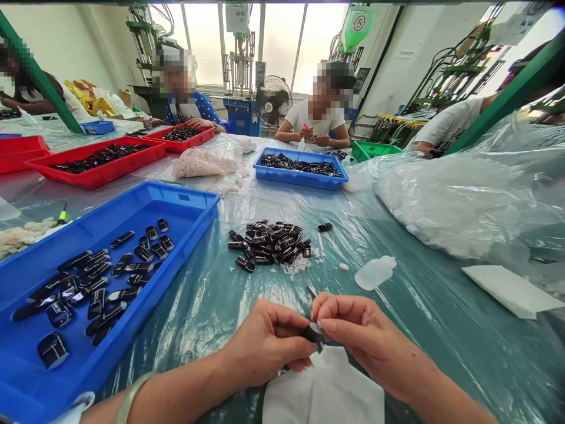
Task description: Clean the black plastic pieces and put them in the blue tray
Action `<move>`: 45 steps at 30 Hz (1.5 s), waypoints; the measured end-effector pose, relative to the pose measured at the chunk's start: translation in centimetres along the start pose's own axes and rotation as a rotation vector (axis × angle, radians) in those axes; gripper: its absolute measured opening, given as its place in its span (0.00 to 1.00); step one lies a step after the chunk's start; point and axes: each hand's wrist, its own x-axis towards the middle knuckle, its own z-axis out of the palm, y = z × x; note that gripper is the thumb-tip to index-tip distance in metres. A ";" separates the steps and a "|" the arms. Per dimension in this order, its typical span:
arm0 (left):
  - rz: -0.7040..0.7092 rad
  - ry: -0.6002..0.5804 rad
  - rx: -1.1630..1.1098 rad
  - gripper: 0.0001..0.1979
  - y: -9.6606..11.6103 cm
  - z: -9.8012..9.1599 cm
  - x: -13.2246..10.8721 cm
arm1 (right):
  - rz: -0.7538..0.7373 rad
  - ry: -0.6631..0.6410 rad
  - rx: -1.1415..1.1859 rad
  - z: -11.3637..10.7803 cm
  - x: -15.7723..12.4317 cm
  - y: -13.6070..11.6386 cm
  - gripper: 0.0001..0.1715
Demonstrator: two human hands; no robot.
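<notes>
My left hand (265, 341) and my right hand (357, 333) meet low in the middle, both pinched on one small black glossy part (312, 333). A thin metal tool tip (311, 290) pokes up just above my right fingers. Under my hands lies a white cloth (326, 391). Beyond them sits a pile of black parts (269, 242) on the plastic-covered table (424, 306), with white crumbs beside it. At my left stands a blue tray (176, 206) holding several black parts.
A small clear bottle (375, 272) lies right of the pile, and a folded white cloth (512, 290) further right. A big plastic bag (463, 200) of white bits fills the right side. Other people sit across the table by another blue tray (300, 176) and red trays (99, 174).
</notes>
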 end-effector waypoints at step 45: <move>0.120 -0.045 0.253 0.10 -0.2 -0.5 -0.3 | 0.271 0.076 0.216 0.4 0.1 1.8 0.10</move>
